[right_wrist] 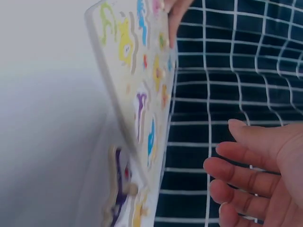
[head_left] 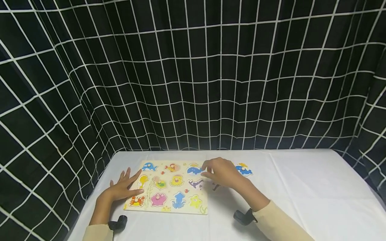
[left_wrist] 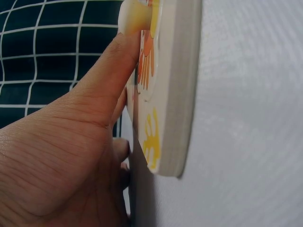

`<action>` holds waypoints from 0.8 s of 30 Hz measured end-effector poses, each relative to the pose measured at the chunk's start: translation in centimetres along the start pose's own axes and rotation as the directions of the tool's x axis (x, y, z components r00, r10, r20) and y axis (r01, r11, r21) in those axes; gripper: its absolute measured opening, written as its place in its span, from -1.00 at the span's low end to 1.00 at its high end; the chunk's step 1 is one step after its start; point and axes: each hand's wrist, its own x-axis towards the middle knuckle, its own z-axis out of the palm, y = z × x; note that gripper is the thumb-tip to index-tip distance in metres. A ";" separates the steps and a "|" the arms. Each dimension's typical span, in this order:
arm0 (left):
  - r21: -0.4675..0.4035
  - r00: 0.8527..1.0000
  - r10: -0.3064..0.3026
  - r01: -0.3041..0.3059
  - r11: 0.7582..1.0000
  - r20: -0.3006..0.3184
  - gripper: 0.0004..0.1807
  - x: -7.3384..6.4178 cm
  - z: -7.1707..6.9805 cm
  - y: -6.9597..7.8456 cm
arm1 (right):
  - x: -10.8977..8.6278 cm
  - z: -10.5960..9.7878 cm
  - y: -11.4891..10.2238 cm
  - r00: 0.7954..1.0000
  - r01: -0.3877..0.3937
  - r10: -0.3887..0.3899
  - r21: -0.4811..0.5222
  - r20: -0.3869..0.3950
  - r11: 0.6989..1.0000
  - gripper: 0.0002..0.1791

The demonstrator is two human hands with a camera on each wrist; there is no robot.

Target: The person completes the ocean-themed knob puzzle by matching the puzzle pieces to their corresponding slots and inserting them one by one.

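A wooden peg puzzle board [head_left: 167,210] with sea animals lies on the white cloth. My left hand [head_left: 122,187] rests at its left edge with fingers spread. In the left wrist view, the thumb [left_wrist: 116,56] reaches over the board beside a pale round knob [left_wrist: 134,16]. Above the board's right edge hovers my right hand [head_left: 223,172], its fingers loosely bent and holding nothing, near the blue whale picture [head_left: 194,170]. A knobbed blue whale piece [head_left: 245,171] lies right of the board. A purple piece [right_wrist: 122,184] with a knob lies beside the board, partly hidden by the right hand in the head view.
The table under the white cloth [head_left: 301,180] extends to the right of the board. Black curtains with a white grid [head_left: 211,83] hang behind the table and along both sides. Dark wrist mounts [head_left: 243,217] sit on both forearms.
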 end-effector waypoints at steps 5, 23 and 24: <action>0.000 1.000 -0.007 0.007 1.000 0.011 0.16 0.5 0.5 -0.8 | -1.4 -0.6 2.1 1.000 -0.016 0.016 -0.002 -0.009 1.000 -0.79; 0.006 0.999 -0.031 0.030 1.000 0.039 0.14 -0.7 -0.5 1.0 | -3.4 -2.0 7.9 0.987 -0.156 0.157 0.034 -0.018 0.987 -0.80; 0.007 0.998 -0.037 0.036 0.999 0.044 0.13 -0.8 -0.6 1.2 | -3.5 -2.0 8.2 0.985 -0.169 0.170 0.035 -0.014 0.985 -0.80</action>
